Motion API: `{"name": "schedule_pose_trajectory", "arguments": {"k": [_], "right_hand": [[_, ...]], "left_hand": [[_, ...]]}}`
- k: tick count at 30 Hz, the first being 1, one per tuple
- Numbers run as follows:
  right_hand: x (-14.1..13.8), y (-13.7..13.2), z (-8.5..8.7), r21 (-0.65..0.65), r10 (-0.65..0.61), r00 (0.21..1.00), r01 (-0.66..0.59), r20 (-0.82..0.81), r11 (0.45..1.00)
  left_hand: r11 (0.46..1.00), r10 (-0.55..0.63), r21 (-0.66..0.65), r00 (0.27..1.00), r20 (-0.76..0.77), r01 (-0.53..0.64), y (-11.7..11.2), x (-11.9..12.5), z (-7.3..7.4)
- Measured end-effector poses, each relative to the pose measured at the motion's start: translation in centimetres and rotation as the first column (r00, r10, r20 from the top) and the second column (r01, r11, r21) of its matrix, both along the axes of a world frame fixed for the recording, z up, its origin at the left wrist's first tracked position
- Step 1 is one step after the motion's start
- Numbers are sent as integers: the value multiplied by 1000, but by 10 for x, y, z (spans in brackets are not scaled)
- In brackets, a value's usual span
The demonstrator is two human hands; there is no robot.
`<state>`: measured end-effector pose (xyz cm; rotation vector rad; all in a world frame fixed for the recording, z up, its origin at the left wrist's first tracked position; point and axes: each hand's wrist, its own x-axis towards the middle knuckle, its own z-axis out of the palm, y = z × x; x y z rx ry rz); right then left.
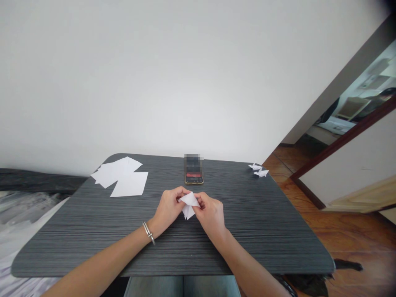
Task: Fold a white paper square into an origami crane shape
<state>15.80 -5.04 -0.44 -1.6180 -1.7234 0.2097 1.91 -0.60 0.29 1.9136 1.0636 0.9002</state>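
A small piece of folded white paper [189, 200] is held between both hands, just above the dark table [148, 255]. My left hand [169, 204] pinches its left side between thumb and fingers. On its right side, my right hand [211, 212] grips it the same way. The paper has a broad pointed flap on top and narrow points hanging below. Directly beyond the hands lies a phone [194, 170] with its screen lit. A silver bracelet [149, 233] circles my left wrist.
Loose white paper sheets [130, 183] overlap at the table's far left. Folded paper figures [260, 172] stand near its far right corner. A white wall [185, 82] rises behind the table. To the right are wooden flooring [349, 235] and a doorway; pale fabric [18, 231] lies at left.
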Motion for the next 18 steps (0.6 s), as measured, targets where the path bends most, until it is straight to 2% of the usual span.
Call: {"name": "schedule_pose_trajectory", "arguments": {"k": [11, 14, 18], "right_hand": [[5, 2, 3, -49, -112, 992, 115, 60, 992], [6, 2, 5, -67, -91, 996, 92, 13, 994], [5, 0, 9, -90, 15, 994, -25, -110, 996]], "left_hand": [[998, -68, -12, 991, -118, 67, 0, -2, 5], [996, -77, -53, 995, -69, 73, 1, -2, 3], [981, -66, -176, 993, 93, 82, 5, -1, -2]]}}
